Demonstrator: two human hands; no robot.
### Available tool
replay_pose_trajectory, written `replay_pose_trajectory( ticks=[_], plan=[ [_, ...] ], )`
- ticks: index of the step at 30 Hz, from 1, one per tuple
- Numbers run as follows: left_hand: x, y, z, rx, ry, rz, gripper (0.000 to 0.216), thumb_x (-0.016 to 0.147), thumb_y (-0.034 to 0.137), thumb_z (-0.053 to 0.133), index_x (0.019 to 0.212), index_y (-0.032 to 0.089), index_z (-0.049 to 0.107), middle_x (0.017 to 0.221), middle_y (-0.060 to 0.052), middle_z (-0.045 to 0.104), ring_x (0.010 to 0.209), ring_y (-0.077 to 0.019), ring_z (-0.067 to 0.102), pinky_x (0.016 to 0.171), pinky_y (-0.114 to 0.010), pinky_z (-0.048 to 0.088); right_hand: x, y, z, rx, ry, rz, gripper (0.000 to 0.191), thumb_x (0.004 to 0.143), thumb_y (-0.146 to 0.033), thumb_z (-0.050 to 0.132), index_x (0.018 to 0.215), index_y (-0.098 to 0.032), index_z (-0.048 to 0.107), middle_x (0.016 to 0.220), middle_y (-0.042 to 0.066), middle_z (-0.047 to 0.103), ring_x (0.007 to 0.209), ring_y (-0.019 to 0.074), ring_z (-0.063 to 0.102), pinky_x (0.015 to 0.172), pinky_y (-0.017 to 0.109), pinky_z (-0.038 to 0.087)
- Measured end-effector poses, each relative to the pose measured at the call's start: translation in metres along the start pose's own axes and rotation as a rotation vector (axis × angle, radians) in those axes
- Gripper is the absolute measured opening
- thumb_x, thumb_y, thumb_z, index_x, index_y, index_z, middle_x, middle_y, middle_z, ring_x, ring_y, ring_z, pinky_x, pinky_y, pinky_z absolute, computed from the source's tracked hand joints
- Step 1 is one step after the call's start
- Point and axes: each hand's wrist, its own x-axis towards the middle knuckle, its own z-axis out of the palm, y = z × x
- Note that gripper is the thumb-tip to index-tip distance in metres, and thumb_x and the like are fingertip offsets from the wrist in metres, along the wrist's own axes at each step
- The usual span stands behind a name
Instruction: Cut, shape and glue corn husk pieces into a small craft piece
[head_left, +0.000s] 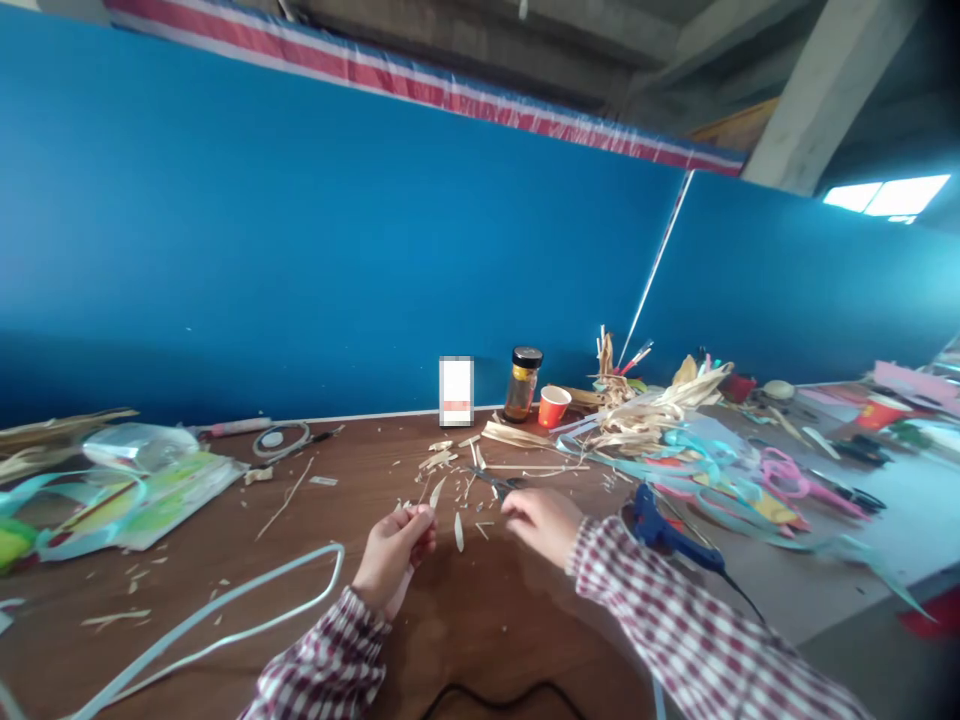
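My left hand (397, 552) is closed in a pinch above the brown table, thumb against the forefinger. A pale, leaf-shaped sliver (437, 492) shows just beyond its fingertips; whether the pinch holds it is unclear. My right hand (546, 522) is at the handles of dark scissors (491, 483), its fingers curled and partly hidden. The blades point away to the left, low over the table. Between both hands lies another pale sliver (459, 532), with a small V-shaped bit (484, 528) beside it.
Husk scraps (439, 456) litter the table (465, 640). Behind stand a lidded jar (523, 386), an orange paper cup (555, 407) and a blurred-out white item (457, 390). Rightward are a blue glue gun (671, 535), dried husks (645, 420) and pink scissors (787, 475). A pale tube (225, 600) curves at left.
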Motion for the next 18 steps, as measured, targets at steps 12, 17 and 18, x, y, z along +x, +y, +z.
replay_pose_trajectory(
  ticks=[12,17,18],
  plan=[
    [0.004,0.001,-0.003,-0.093,0.029,-0.025,0.011,0.071,0.016,0.071,0.069,0.010,0.062,0.059,0.000,0.059,0.045,-0.0042,0.052,0.044,-0.013,0.048,0.048,-0.022,0.057,0.110,-0.058,0.030,0.023,0.062,-0.020,0.075,0.083,-0.019,0.067,0.073,0.001,0.065,0.070,0.0166,0.059,0.066,0.027,0.042],
    [0.007,0.001,-0.004,-0.165,0.055,-0.064,0.007,0.075,0.013,0.066,0.070,0.011,0.061,0.060,-0.001,0.061,0.045,-0.0044,0.054,0.045,-0.013,0.050,0.049,-0.023,0.057,0.239,-0.026,0.063,0.014,0.058,-0.010,0.073,0.062,-0.019,0.062,0.066,-0.001,0.061,0.067,0.0153,0.058,0.064,0.026,0.041],
    [0.008,0.001,-0.005,-0.170,0.055,-0.067,0.008,0.076,0.013,0.066,0.070,0.011,0.061,0.061,-0.002,0.061,0.045,-0.0044,0.054,0.045,-0.014,0.050,0.050,-0.024,0.057,0.279,-0.007,0.073,0.013,0.061,-0.011,0.071,0.062,-0.019,0.061,0.064,-0.002,0.061,0.066,0.0152,0.059,0.064,0.026,0.041]
  ],
)
